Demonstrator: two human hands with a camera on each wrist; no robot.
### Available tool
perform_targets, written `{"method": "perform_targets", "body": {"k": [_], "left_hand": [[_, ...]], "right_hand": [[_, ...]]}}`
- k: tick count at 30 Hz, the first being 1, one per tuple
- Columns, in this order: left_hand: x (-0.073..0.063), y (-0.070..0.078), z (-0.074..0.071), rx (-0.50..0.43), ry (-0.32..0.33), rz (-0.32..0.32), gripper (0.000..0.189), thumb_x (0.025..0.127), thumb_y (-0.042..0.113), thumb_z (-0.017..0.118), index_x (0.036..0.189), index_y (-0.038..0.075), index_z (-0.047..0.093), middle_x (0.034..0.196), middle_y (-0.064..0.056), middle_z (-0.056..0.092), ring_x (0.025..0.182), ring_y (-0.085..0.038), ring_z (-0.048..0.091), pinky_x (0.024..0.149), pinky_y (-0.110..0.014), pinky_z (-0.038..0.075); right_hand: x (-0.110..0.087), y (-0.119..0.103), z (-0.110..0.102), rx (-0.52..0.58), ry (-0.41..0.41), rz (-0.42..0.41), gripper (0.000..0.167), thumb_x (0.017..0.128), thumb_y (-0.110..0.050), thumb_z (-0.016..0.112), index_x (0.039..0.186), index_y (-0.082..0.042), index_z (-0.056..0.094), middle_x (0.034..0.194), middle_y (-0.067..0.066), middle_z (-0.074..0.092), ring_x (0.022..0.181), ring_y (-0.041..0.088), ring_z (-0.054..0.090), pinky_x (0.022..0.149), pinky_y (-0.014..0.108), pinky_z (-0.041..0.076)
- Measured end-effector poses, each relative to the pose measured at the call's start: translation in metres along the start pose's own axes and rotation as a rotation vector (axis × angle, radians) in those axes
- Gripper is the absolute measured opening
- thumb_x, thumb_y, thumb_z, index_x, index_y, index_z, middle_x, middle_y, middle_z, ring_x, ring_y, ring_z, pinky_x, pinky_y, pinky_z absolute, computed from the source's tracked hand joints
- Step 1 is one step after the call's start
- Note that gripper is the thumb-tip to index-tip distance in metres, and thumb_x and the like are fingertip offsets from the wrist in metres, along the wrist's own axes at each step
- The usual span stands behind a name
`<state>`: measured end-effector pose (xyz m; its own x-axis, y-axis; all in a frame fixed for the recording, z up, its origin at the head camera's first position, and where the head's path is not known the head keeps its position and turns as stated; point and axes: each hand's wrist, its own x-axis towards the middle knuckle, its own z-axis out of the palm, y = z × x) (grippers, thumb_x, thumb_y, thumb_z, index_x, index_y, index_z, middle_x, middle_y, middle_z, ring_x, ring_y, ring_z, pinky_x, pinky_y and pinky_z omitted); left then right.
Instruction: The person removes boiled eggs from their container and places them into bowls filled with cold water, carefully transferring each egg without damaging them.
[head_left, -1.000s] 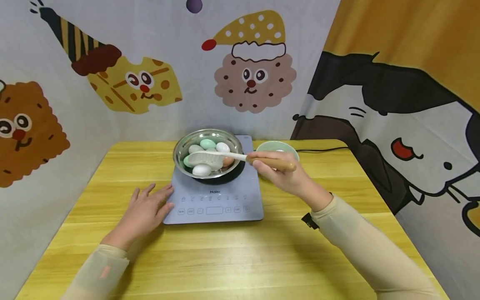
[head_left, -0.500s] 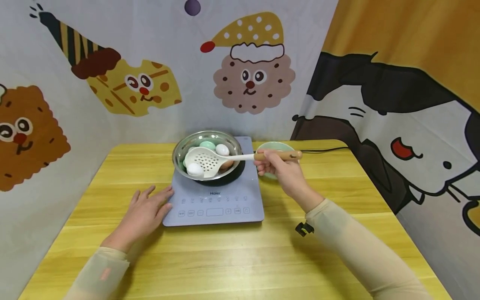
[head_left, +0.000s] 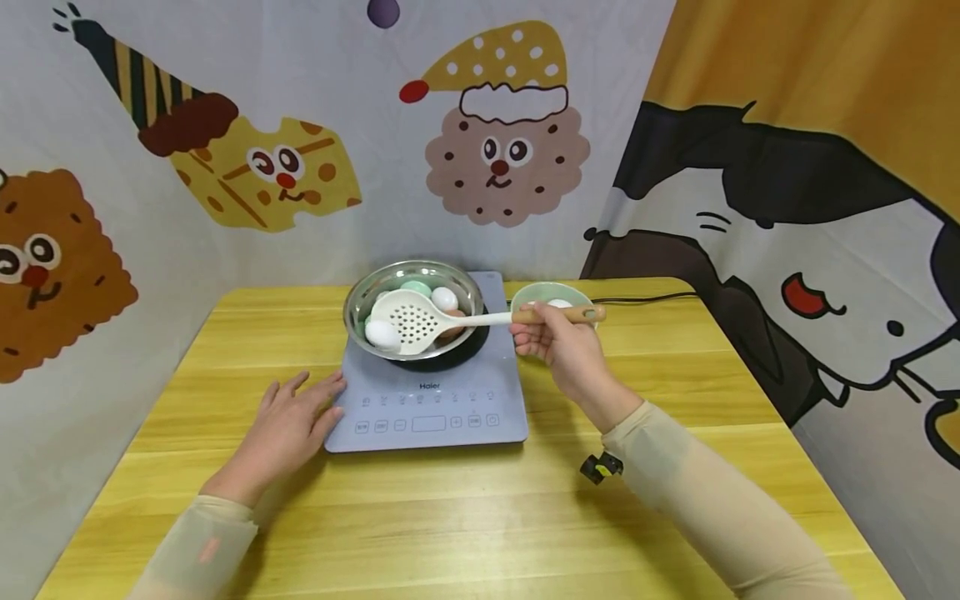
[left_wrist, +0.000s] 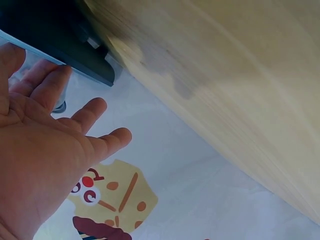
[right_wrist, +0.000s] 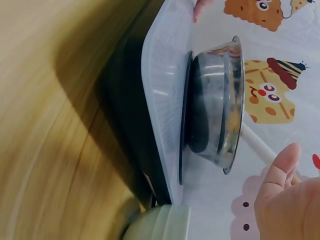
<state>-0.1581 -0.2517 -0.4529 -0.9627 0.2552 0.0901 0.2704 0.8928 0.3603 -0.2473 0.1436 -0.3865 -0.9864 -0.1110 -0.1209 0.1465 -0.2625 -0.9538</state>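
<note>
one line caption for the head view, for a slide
Right hand holding a slotted spoon in a steel bowl of eggs on a Haier induction cooktop, left hand at its edge.

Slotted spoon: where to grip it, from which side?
Probably best by the wooden handle, coming from the right: it's slim, straight and juts past the metal bowl's rim, while the broad holed head is over the bowl, close to the eggs. The right hand holds it there.

A yellow wood-grain table [head_left: 450, 517] bears a pale cooktop [head_left: 429, 407], a green bowl [head_left: 542, 291] and a dark cable [head_left: 651, 298].
</note>
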Motion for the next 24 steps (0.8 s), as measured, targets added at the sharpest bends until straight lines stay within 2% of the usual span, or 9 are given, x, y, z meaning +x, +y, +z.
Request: {"method": "perform_targets", "body": {"k": [8,14,17,20,24], "left_hand": [[0.0,-0.003,0.002,-0.002,0.01,0.008,0.048,0.107,0.023,0.066,0.152,0.008,0.06,0.162,-0.011,0.055,0.148,-0.063,0.039,0.119,-0.083,0.02],[0.0,-0.003,0.003,-0.005,0.001,0.002,0.049,0.107,0.024,0.066,0.153,0.009,0.059,0.163,-0.01,0.054,0.149,-0.062,0.038,0.121,-0.082,0.02],[-0.001,-0.003,0.003,-0.011,0.002,0.001,0.049,0.107,0.025,0.066,0.153,0.009,0.059,0.163,-0.01,0.054,0.149,-0.062,0.038,0.12,-0.082,0.019],[-0.001,-0.003,0.003,-0.015,0.004,0.002,0.049,0.108,0.026,0.065,0.153,0.009,0.059,0.163,-0.011,0.054,0.148,-0.062,0.037,0.12,-0.083,0.019],[-0.002,-0.003,0.002,-0.021,0.003,-0.001,0.049,0.108,0.026,0.064,0.154,0.008,0.058,0.164,-0.011,0.053,0.149,-0.062,0.037,0.12,-0.083,0.019]], "right_hand": [[0.001,0.0,-0.001,0.084,0.046,0.048,0.032,0.114,-0.023,0.05,0.11,0.001,0.072,0.083,0.006,0.081,0.07,0.013,0.072,0.065,0.023,0.063],[-0.006,-0.011,-0.011,0.111,0.068,0.04,0.037,0.115,-0.025,0.049,0.118,0.005,0.071,0.088,0.007,0.081,0.072,0.013,0.074,0.068,0.023,0.064],[-0.01,-0.021,-0.02,0.129,0.064,0.019,0.039,0.115,-0.026,0.049,0.117,0.004,0.073,0.09,0.008,0.082,0.073,0.014,0.075,0.071,0.023,0.065],[-0.015,-0.033,-0.033,0.15,0.068,-0.012,0.04,0.115,-0.025,0.048,0.11,0.001,0.078,0.09,0.008,0.082,0.075,0.014,0.076,0.073,0.023,0.066],[-0.024,-0.048,-0.057,0.151,0.106,-0.051,0.038,0.115,-0.025,0.05,0.108,-0.001,0.079,0.091,0.008,0.083,0.078,0.014,0.078,0.075,0.024,0.066]]}}
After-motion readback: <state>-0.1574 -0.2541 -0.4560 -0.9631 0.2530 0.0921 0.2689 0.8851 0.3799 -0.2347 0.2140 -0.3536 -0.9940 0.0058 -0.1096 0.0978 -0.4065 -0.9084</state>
